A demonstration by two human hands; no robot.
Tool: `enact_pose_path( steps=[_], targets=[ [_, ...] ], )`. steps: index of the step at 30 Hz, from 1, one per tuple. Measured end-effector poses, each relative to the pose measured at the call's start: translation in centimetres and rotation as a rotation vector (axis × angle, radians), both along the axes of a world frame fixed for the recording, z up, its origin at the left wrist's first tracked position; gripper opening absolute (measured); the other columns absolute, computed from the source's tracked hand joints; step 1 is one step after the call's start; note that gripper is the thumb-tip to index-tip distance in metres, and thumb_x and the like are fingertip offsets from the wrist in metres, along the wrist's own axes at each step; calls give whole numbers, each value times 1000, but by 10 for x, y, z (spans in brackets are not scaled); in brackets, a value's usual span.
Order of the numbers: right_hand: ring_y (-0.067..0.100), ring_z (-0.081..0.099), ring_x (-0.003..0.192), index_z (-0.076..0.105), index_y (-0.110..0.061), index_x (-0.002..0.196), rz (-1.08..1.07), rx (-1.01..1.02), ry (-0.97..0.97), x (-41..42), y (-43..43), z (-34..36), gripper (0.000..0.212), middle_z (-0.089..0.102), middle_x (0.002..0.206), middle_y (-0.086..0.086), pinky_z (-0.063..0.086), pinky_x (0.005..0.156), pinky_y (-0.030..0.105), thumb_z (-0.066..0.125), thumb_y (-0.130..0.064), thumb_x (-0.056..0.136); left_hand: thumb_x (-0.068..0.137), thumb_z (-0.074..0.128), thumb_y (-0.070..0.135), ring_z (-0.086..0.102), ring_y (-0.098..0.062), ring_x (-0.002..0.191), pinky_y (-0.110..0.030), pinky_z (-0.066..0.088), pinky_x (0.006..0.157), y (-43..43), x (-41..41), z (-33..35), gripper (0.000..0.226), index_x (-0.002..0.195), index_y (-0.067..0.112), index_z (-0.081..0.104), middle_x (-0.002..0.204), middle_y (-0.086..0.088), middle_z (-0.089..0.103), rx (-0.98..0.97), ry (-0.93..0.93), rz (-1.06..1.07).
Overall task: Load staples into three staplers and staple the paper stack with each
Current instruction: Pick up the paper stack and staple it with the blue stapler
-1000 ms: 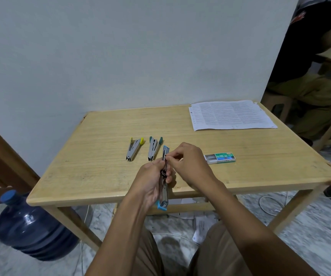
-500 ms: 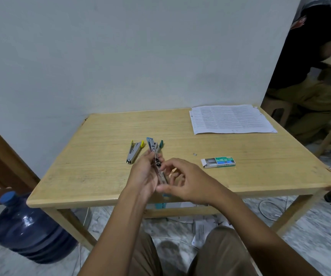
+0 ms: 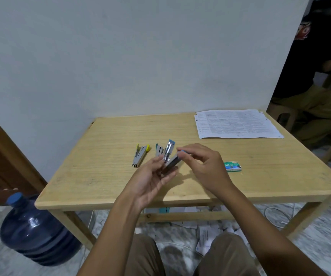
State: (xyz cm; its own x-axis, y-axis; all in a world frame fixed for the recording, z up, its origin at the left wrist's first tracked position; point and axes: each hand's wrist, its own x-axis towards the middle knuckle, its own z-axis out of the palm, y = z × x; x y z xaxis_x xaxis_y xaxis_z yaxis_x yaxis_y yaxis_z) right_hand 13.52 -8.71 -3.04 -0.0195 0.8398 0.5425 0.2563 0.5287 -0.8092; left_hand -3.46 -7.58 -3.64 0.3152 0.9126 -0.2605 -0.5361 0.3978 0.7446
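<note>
A small metal stapler with blue ends (image 3: 169, 156) is held over the middle of the wooden table (image 3: 105, 176), hinged partly apart. My left hand (image 3: 152, 180) grips its lower part from below. My right hand (image 3: 202, 166) pinches its blue-tipped upper arm. On the table lie a yellow-tipped stapler (image 3: 139, 155) and, just behind my left fingers, a teal-tipped stapler (image 3: 158, 149), partly hidden. A green staple box (image 3: 232, 166) sits right of my right hand. The printed paper stack (image 3: 236, 123) lies at the far right corner.
A white wall stands right behind the table. A blue water jug (image 3: 35, 230) sits on the floor at the left leg. Loose papers and a cable lie under the table. A seated person (image 3: 318, 76) is at the far right.
The blue stapler went from hanging upright at the table's front edge to lying lower over the table, and its two arms now stand closer together. My right hand moved from its middle to its tip.
</note>
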Motion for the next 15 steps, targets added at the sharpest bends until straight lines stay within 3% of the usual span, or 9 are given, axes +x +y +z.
enact_pose_path(
  steps=[2,4,7,9,11,13,15],
  targets=[
    [-1,63,100,73,-33,99,-27,-127,68,-1,5,-1,18,68,106,-9,50,83,22,66,-38,83,101,42,2,72,-22,76,-29,61,70,-7,2,1,31,131,-1,50,91,-18,70,12,14,-57],
    [-4,58,109,68,-39,114,-3,-279,106,0,7,-3,37,63,119,-10,48,90,23,61,-53,81,100,42,2,69,-20,70,-28,61,68,-11,4,2,34,133,-1,47,84,-15,68,23,25,-87],
    [6,60,117,56,-30,135,152,-529,237,-3,8,-8,69,64,129,-5,48,101,33,58,-69,78,98,45,2,65,-19,66,-27,59,66,-14,6,4,39,136,-2,45,83,-13,64,30,24,-106],
    [18,66,109,72,-18,116,266,-618,408,-5,8,-10,59,72,116,6,48,100,39,61,-64,80,97,45,4,65,-19,65,-27,59,65,-16,7,5,37,135,0,48,82,-13,64,34,16,-118],
    [22,67,98,80,-16,92,309,-643,535,-7,6,-7,43,75,100,8,49,96,40,64,-54,80,98,44,7,65,-20,67,-29,58,65,-17,8,6,35,132,2,52,84,-15,66,30,-1,-129],
    [20,66,94,81,-16,84,303,-648,579,-8,6,-5,38,75,93,6,49,99,41,67,-50,78,97,47,13,65,-22,68,-30,58,66,-18,8,7,34,128,4,56,88,-17,67,34,-16,-158],
    [15,68,88,77,-13,89,286,-647,583,-9,7,-7,39,76,90,4,48,95,38,67,-50,80,96,49,18,64,-23,69,-30,57,66,-18,8,7,33,125,4,57,89,-17,67,45,-10,-187]
  ],
)
